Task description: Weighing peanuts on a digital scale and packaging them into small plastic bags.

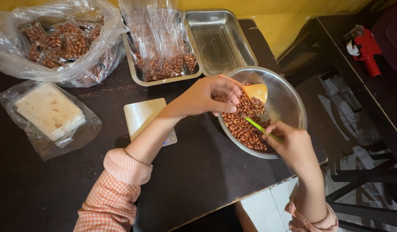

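Over the steel bowl at the counter's right edge, the left hand was closed on the handle of an orange scoop, its cup held just above the peanuts heaped in the bowl's near side. Beside it the right hand pinched a thin green stick, its tip reaching into the nuts. Left of the bowl a small flat scale lay partly under the left forearm. Behind stood a metal tray packed with clear filled pouches and an empty tray. Farther left sat a large plastic bag of packed nuts and a bagged stack of pale sheets.
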